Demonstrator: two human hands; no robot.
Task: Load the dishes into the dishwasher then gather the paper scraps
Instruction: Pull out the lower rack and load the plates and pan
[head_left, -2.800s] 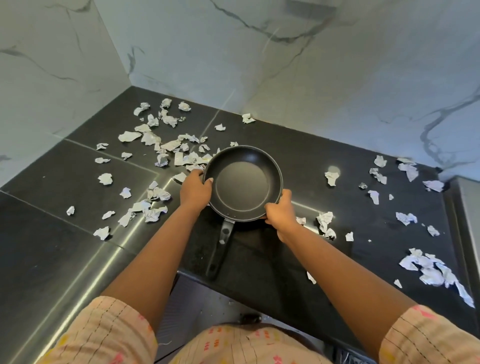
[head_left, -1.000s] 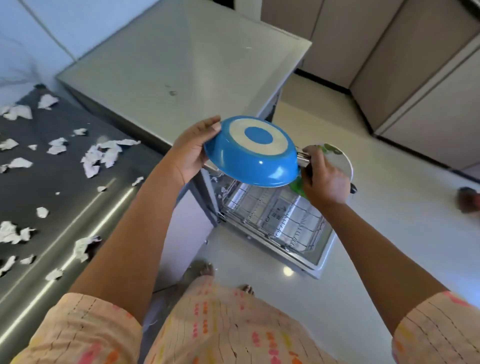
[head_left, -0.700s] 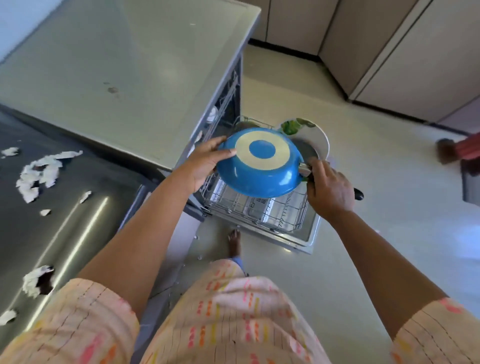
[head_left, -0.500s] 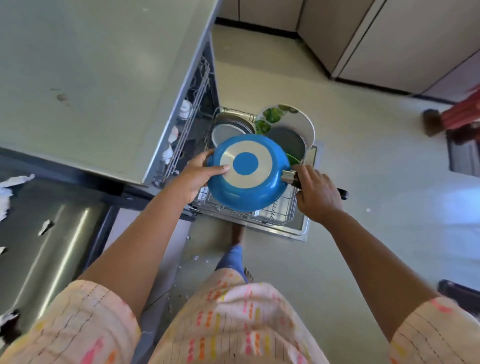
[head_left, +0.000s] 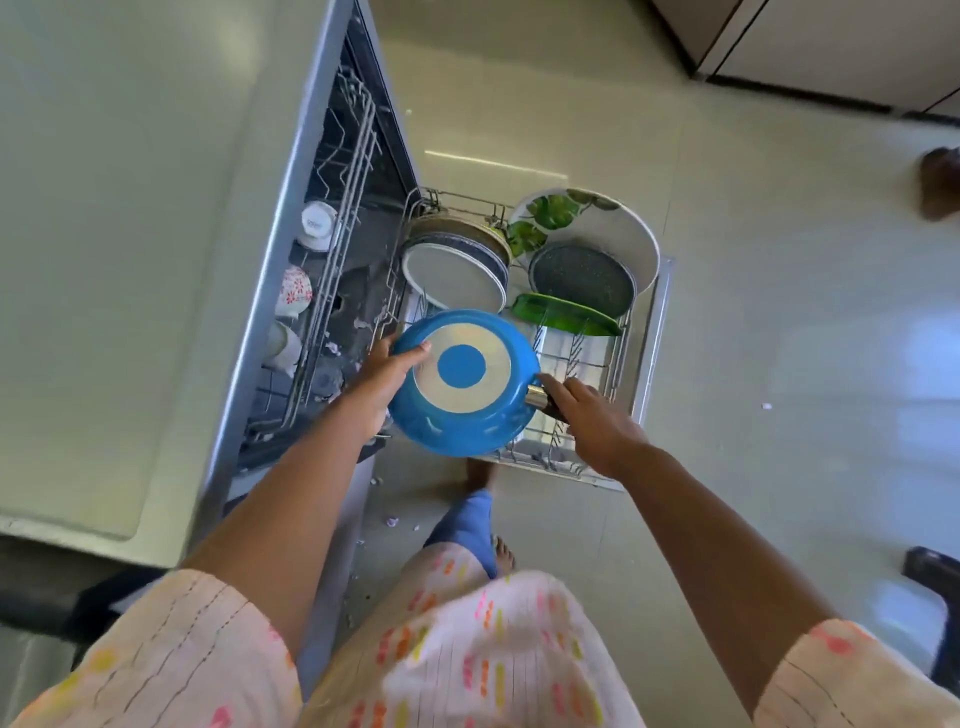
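Domestic kitchen. Evidenced by open built-in dishwasher (head_left: 332, 249) under pale countertop (head_left: 130, 218), pulled-out wire lower rack (head_left: 618, 374) holding white leaf-patterned plate (head_left: 613, 228), glossy tiled floor (head_left: 779, 312), beige cabinet fronts (head_left: 831, 47).

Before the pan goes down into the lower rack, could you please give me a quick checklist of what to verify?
1. Right hand grips the handle: ok.
2. Left hand steadies the rim of the blue pan: ok.
3. Pan turned bottom up for loading: ok.
4. Lower rack pulled out: ok.
5. Free tines under the pan, in front of the green plate: ok.
6. Handle room against the rack's front edge: cannot tell.
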